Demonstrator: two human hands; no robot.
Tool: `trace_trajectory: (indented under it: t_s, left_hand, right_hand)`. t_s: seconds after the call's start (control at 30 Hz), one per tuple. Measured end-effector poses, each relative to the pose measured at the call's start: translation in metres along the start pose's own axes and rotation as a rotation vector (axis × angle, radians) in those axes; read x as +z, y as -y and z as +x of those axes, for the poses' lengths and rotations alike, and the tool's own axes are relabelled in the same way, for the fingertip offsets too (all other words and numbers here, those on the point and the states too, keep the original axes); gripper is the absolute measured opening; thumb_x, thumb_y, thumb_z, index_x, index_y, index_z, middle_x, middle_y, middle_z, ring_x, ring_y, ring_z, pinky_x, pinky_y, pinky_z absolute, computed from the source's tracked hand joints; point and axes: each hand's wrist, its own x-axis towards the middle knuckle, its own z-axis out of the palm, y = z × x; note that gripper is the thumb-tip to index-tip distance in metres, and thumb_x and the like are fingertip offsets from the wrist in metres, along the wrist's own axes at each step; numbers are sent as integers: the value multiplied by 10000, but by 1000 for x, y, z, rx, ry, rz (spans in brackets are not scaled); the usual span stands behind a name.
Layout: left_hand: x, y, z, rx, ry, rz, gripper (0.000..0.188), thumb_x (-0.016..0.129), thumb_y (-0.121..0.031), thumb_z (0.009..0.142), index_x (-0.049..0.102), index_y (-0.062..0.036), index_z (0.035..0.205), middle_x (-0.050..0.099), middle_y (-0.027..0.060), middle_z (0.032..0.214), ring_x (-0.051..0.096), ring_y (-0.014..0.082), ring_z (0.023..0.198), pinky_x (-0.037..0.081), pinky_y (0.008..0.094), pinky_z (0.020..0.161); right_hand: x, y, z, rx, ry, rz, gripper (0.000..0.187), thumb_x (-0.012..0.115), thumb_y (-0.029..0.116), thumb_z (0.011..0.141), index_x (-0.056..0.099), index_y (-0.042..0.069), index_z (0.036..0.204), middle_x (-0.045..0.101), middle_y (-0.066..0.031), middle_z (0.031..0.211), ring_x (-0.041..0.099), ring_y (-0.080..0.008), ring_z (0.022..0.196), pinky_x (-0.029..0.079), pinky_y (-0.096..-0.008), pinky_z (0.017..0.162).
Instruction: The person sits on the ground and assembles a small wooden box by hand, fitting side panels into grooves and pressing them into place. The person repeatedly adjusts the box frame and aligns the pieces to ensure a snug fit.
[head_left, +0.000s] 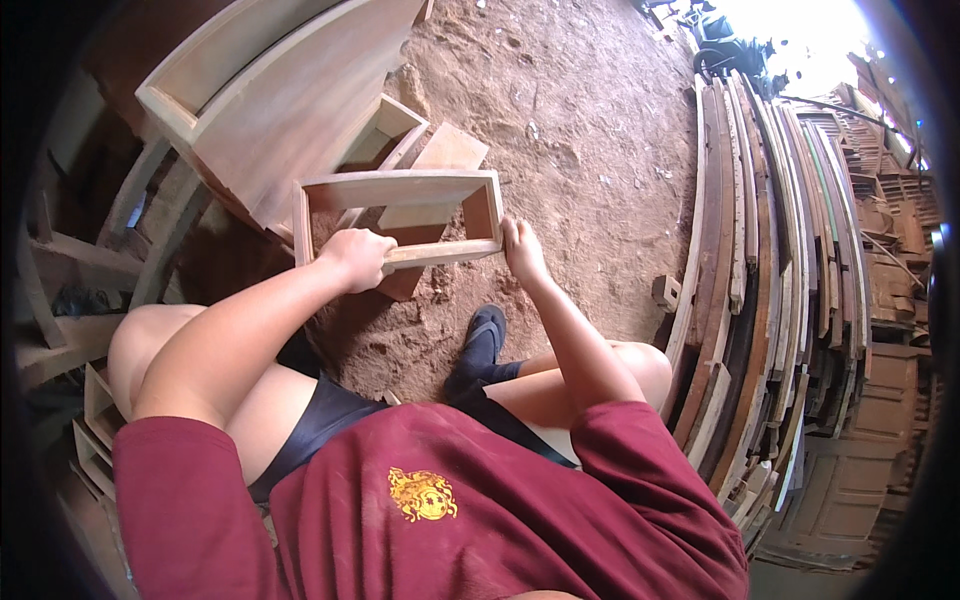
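Dirt floor (590, 130), wooden frame (445, 253) pinched by left fingers (381, 250) nearside, right fingers (513, 238) at corner.

Both arms are stretched out in front, pretty much side by side. Left arm (240, 330) slants inward, and the left hand (358, 258) is balled up with the back of it facing up. Right arm (578, 325) angles in too, right hand (524, 250) curled at about the same height. Knees (645, 372) are bent and spread wide.
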Motion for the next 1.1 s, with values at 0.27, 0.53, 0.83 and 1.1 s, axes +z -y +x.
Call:
trace_trajectory:
  t_s: [0.27, 0.53, 0.83, 1.1]
  left_hand:
    - [3, 4, -6, -1, -23, -28, 368, 631, -128, 775, 645, -99, 1141, 718, 182, 924, 697, 360, 916, 548, 484, 824]
    - [6, 4, -1, 5, 2, 20, 369, 626, -113, 752, 634, -85, 1121, 716, 190, 937, 696, 361, 912, 552, 481, 813]
    - [4, 0, 3, 33, 1, 31, 389, 615, -113, 756, 628, -102, 1145, 717, 188, 950, 699, 356, 917, 555, 479, 814]
    - [1, -2, -7, -6, -8, 23, 375, 633, -136, 762, 634, -108, 1136, 722, 172, 959, 698, 346, 947, 550, 473, 840]
  right_hand:
    - [-14, 9, -17, 43, 107, -95, 495, 507, 482, 1003, 588, -3, 1055, 667, -265, 1012, 630, -423, 994, 460, -479, 872]
    - [-21, 9, -12, -72, 125, -160, 475, 577, 459, 979, 543, -15, 971, 654, -272, 975, 613, -454, 954, 467, -491, 835]
    - [-18, 17, 37, -69, 67, -113, 481, 577, 478, 978, 561, 1, 1033, 679, -231, 908, 660, -351, 863, 489, -453, 788]
    - [-9, -13, -4, -81, 210, -137, 392, 489, 351, 1010, 495, 45, 1254, 618, -256, 998, 648, -422, 948, 524, -497, 790]
